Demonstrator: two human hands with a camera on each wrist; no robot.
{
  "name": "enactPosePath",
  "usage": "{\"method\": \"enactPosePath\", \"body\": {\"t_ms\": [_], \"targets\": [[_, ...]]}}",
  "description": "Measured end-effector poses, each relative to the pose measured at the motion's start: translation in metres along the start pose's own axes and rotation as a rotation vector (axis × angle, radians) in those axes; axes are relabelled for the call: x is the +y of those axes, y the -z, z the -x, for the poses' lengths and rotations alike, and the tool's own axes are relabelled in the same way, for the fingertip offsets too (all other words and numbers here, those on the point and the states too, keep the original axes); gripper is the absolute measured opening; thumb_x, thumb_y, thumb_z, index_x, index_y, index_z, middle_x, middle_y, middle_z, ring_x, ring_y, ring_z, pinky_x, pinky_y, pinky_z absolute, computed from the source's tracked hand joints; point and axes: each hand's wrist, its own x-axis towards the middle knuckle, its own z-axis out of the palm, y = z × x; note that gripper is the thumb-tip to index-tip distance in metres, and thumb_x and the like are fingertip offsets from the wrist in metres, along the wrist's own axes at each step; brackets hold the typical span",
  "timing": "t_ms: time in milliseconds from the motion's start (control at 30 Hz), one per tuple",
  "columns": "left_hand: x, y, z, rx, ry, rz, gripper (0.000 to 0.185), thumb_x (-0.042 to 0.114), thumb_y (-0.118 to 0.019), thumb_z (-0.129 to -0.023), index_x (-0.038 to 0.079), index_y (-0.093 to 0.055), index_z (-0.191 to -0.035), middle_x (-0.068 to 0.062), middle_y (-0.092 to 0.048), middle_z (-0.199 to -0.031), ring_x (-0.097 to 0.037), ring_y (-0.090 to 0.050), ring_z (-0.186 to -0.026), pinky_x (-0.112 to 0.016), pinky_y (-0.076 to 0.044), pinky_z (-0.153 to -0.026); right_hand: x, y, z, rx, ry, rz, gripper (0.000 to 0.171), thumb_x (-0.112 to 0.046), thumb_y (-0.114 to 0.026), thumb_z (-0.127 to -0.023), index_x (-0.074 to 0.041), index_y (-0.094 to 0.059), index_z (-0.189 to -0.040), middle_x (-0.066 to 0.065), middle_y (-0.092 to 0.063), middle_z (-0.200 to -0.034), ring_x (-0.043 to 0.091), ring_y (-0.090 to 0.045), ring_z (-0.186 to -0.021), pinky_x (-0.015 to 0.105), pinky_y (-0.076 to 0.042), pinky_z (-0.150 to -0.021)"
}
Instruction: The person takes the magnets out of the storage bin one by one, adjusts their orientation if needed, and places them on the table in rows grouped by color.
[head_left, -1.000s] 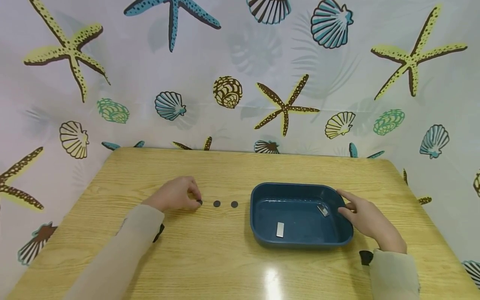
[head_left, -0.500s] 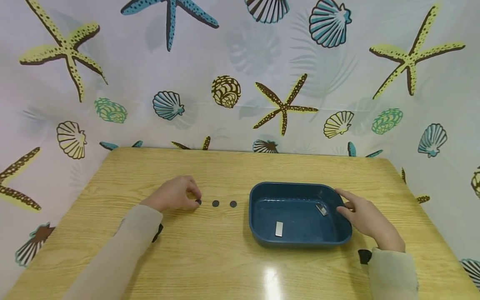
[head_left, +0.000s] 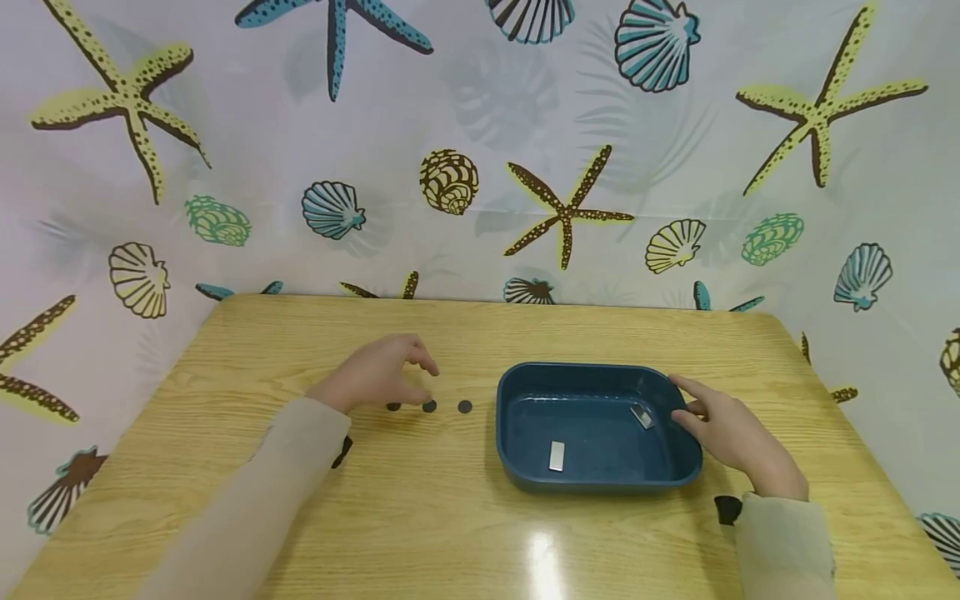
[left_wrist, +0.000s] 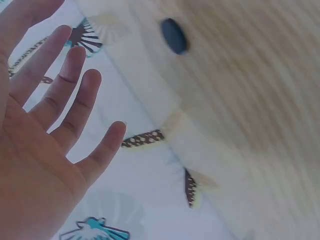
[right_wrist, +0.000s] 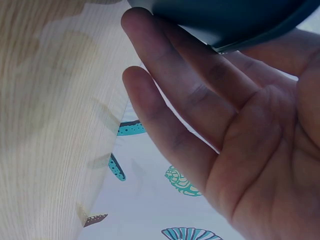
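Observation:
Three small black discs lie in a row on the wooden table: a left disc [head_left: 393, 407], a middle disc [head_left: 429, 407] and a right disc [head_left: 465, 407]. My left hand [head_left: 378, 375] hovers over the left and middle ones, thumb and fingers spread apart with nothing between them. In the left wrist view a single black disc [left_wrist: 174, 36] shows beyond the straight fingers [left_wrist: 80, 107]. On the right, my right hand [head_left: 731, 429] holds the end of a dark blue plastic tub [head_left: 600, 485], thumb over the rim. The right wrist view has fingers [right_wrist: 195, 95] against the tub's outside.
Inside the tub lie a flat whitish rectangular piece [head_left: 557, 456] and a smaller silvery piece [head_left: 642, 415]. A white curtain [head_left: 480, 108] printed with shells and starfish hangs behind the wooden table [head_left: 420, 533] and along both sides.
My left hand has let go of the left disc, lifted and shifted right with its fingers spreading. The right hand has kept its hold on the tub.

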Motion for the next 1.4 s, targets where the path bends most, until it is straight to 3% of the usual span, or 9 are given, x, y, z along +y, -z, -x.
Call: {"method": "enactPosePath", "body": {"t_ms": [267,667,1067,1400], "targets": [[0.036,0.006,-0.012,0.050,-0.126,-0.083,0.032,0.027,-0.083,-0.086,0.017,-0.078,-0.116,-0.005,-0.065,-0.119,-0.030,-0.064,-0.112,-0.047,-0.054,-0.095,-0.001,0.000,0.000,-0.006,-0.007,0.005,0.063,-0.022,-0.054,-0.108,-0.006,-0.028,-0.162,0.033,-0.062,-0.136,0.046,-0.066,-0.120,0.059,-0.055,-0.095],[0.076,0.007,-0.030,0.080,-0.225,-0.128,0.032,0.028,-0.084,-0.085,0.020,-0.078,-0.115,0.000,-0.066,-0.120,-0.022,-0.064,-0.111,-0.041,-0.055,-0.098,-0.002,0.000,0.001,-0.009,-0.014,-0.003,0.063,-0.022,-0.054,-0.108,-0.007,-0.028,-0.163,0.032,-0.062,-0.137,0.045,-0.066,-0.121,0.058,-0.055,-0.096],[0.112,-0.001,-0.043,0.027,-0.320,-0.161,0.035,0.029,-0.083,-0.087,0.019,-0.077,-0.119,0.000,-0.066,-0.125,-0.020,-0.063,-0.115,-0.039,-0.054,-0.100,-0.001,-0.002,0.000,0.010,-0.010,0.009,0.062,-0.021,-0.055,-0.107,-0.007,-0.029,-0.162,0.032,-0.063,-0.135,0.045,-0.066,-0.120,0.060,-0.054,-0.096],[0.128,-0.015,-0.050,-0.064,-0.380,-0.123,0.036,0.027,-0.083,-0.088,0.019,-0.076,-0.122,0.000,-0.066,-0.126,-0.019,-0.061,-0.120,-0.037,-0.053,-0.106,-0.002,-0.002,0.000,0.006,-0.014,0.005,0.062,-0.022,-0.055,-0.108,-0.008,-0.030,-0.162,0.032,-0.062,-0.137,0.046,-0.065,-0.123,0.061,-0.053,-0.098]]}}
